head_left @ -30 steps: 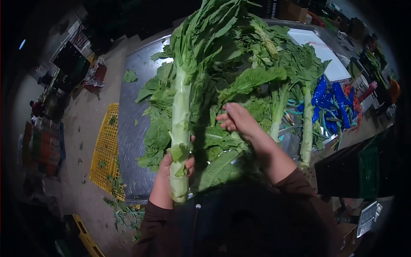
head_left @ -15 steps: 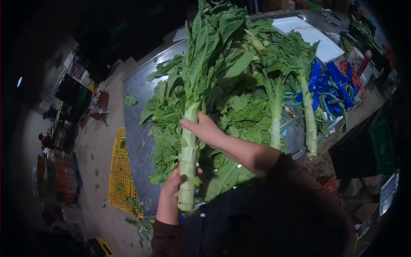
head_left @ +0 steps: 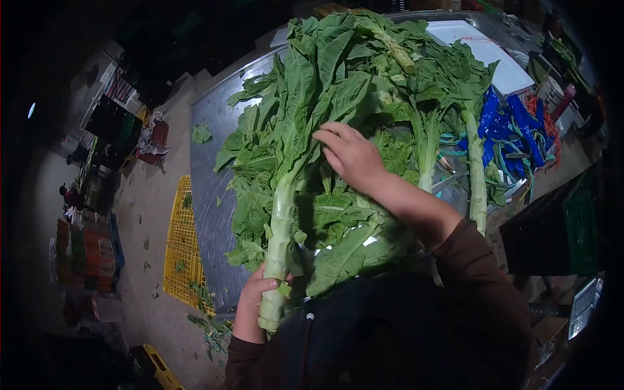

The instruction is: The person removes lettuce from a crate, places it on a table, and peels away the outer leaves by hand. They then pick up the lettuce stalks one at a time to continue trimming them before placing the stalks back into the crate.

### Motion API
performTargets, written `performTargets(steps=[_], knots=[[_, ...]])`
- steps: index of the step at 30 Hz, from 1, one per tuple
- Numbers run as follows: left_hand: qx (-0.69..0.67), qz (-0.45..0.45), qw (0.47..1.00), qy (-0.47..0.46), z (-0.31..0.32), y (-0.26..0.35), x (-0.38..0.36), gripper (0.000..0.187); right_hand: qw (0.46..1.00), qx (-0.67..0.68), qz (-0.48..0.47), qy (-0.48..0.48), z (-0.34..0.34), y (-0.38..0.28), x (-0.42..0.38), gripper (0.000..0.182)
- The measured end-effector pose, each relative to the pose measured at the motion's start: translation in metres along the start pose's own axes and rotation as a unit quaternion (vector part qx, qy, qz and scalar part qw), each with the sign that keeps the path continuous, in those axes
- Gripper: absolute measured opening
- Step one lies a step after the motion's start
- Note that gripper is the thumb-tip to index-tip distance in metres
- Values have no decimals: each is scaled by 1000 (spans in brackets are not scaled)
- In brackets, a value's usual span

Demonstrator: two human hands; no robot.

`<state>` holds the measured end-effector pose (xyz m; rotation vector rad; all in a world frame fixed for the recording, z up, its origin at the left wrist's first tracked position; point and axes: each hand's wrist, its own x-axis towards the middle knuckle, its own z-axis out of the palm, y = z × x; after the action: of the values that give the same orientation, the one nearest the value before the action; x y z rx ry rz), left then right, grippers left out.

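Note:
A thick pale-green stalk (head_left: pixel 279 224) with a large leafy top slants over the metal table. My left hand (head_left: pixel 259 290) is wrapped round its lower end. Higher up, my right hand (head_left: pixel 351 153) touches the leaves (head_left: pixel 302 117), fingers bent and slightly apart, with no stalk in its grasp. Loose leaves (head_left: pixel 341 260) lie under and beside the stalk. Two more leafy stalks lie to the right, one (head_left: pixel 427 153) nearer my right forearm and another (head_left: pixel 476 182) farther right.
The metal table (head_left: pixel 218 195) has a white tray (head_left: pixel 484 58) at its back right. Blue wrapping (head_left: pixel 520 130) and tangled strings lie at the right edge. A yellow crate (head_left: pixel 181 250) stands on the floor at the left, with a dark green crate (head_left: pixel 572 227) at the right.
My right hand has let go of the stalk's middle and moved up to the leaves. The stalk has lowered, its butt end shifting slightly left and down with my left hand.

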<state>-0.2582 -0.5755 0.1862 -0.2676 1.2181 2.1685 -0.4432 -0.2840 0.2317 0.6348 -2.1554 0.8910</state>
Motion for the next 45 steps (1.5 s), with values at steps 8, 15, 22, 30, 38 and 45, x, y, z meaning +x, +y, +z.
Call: performTargets(steps=[8,15,22,30,38,45], knots=[[78,22,994,75,17,-6,-15,74,984,-70,-56,-156,16,18,-26,22],[156,47,978,134,31,0,-3,69,886,134,91,-434,10,-20,-61,22],[216,56,964,141,26,-2,-2,65,882,276,284,-255,35,-17,-65,45],[121,135,969,169,29,2,3,69,819,71,-28,-569,22,-64,-79,39],[60,232,955,174,-2,7,-17,67,919,-34,364,-146,-77,66,-82,43],[90,227,966,91,22,14,9,68,861,-173,419,-232,-91,94,-160,49]])
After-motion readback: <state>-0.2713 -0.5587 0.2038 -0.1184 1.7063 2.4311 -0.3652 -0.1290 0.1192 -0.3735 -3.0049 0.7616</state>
